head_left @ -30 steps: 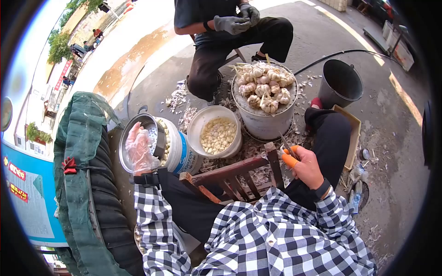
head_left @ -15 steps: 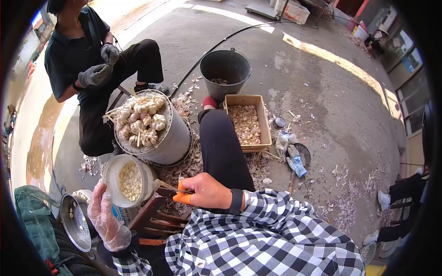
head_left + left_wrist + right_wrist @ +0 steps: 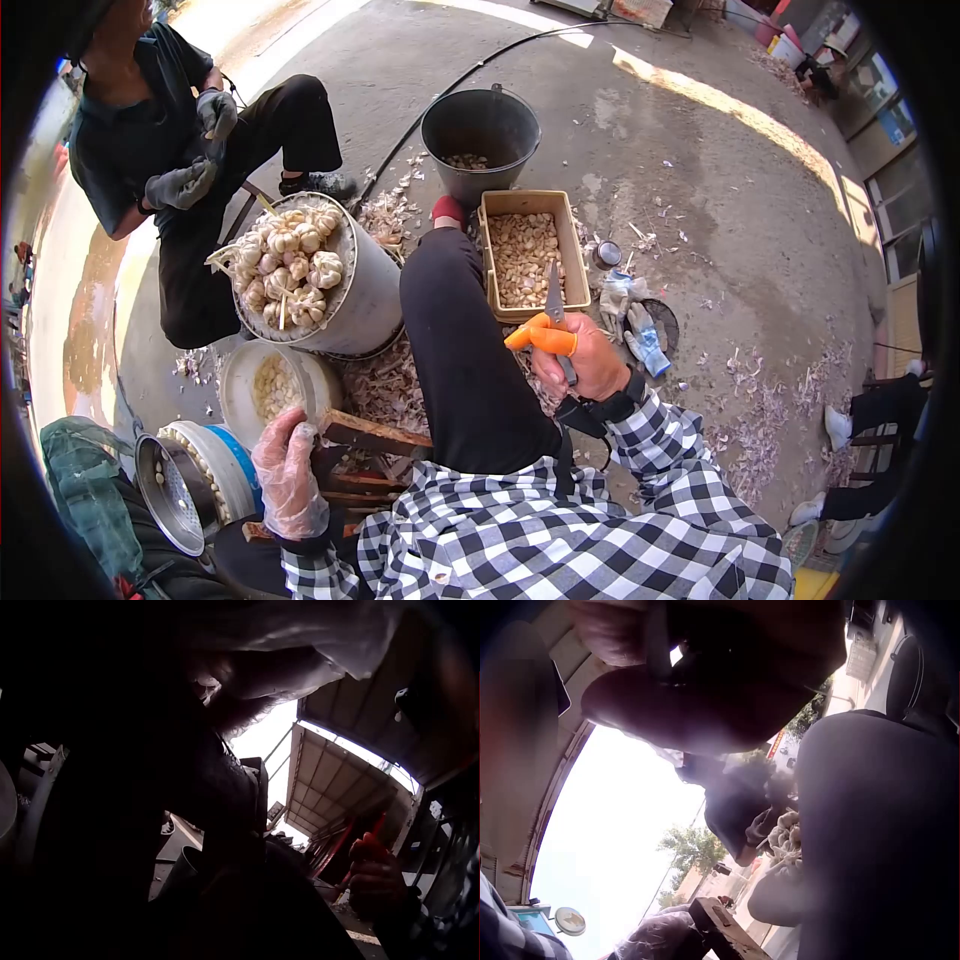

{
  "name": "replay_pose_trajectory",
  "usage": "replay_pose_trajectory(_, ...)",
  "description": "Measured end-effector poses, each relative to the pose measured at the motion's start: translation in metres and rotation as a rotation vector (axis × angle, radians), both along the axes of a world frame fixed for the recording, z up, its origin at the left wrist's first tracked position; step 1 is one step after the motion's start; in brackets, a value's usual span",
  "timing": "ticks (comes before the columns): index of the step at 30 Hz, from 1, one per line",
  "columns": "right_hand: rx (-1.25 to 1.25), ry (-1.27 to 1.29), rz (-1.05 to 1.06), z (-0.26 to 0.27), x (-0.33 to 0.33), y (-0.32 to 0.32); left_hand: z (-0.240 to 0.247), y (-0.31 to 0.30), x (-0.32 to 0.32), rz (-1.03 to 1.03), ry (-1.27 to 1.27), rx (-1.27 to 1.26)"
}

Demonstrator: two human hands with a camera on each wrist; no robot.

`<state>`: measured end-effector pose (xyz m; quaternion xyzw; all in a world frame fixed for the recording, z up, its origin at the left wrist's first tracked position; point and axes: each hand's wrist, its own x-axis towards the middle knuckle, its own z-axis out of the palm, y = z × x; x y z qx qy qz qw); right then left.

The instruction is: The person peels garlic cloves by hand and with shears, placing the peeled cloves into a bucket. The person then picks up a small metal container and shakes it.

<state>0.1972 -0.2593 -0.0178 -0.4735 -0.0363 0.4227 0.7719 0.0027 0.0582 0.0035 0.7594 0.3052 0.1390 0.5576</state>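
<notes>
In the head view my left hand [image 3: 290, 478], in a clear plastic glove, is beside the upper end of a wooden chair back [image 3: 372, 434], fingers loosely bent; whether it touches the wood is unclear. My right hand [image 3: 585, 362], with orange covers on some fingers, grips a small knife [image 3: 555, 290], blade pointing up, near the tan box of cloves [image 3: 528, 262]. A white bucket of peeled cloves [image 3: 232, 390] stands beyond the left hand. The left wrist view is dark, with glove plastic [image 3: 300, 637] at its top. Fingers [image 3: 667, 709] of the right hand fill the right wrist view's top.
Garlic bulbs [image 3: 290, 260] lie heaped on an upturned white drum [image 3: 375, 290]. A person in grey gloves [image 3: 180, 185] sits behind it. A black bucket [image 3: 480, 135], a metal bowl [image 3: 165, 490], gloves on the ground [image 3: 645, 335] and scattered skins surround the seat.
The head view has turned right. My left hand has left the metal bowl and come beside the chair back. My right hand, with the knife, has moved right from the chair back, blade now upward.
</notes>
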Motion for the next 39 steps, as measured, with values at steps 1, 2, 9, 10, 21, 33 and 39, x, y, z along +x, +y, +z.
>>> replay_pose_trajectory(1, 0.057, 0.051, -0.030, -0.007, 0.003, -0.004, -0.001, 0.000, 0.000, 0.001, 0.001, 0.003)
replay_pose_trajectory(2, 0.115, 0.101, -0.059, -0.011, 0.004, -0.005, -0.004, 0.000, 0.000, -0.001, -0.009, 0.022)
replay_pose_trajectory(9, -0.035, 0.063, -0.119, -0.034, 0.013, -0.004, -0.001, -0.001, -0.002, 0.021, -0.006, -0.010)
replay_pose_trajectory(10, -0.178, -0.018, -0.141, -0.043, 0.016, -0.007, -0.001, -0.001, -0.002, 0.020, -0.009, -0.012)
replay_pose_trajectory(21, -1.201, -0.630, -0.610, -0.170, 0.121, -0.149, -0.001, -0.002, 0.003, -0.017, 0.045, 0.070)
replay_pose_trajectory(33, -1.678, -0.707, -0.258, -0.232, 0.194, -0.137, 0.011, -0.011, 0.016, 0.026, 0.249, 0.124)
replay_pose_trajectory(39, -1.721, -0.655, -0.211, -0.243, 0.204, -0.138, 0.003, -0.008, 0.013, 0.036, 0.267, 0.096)
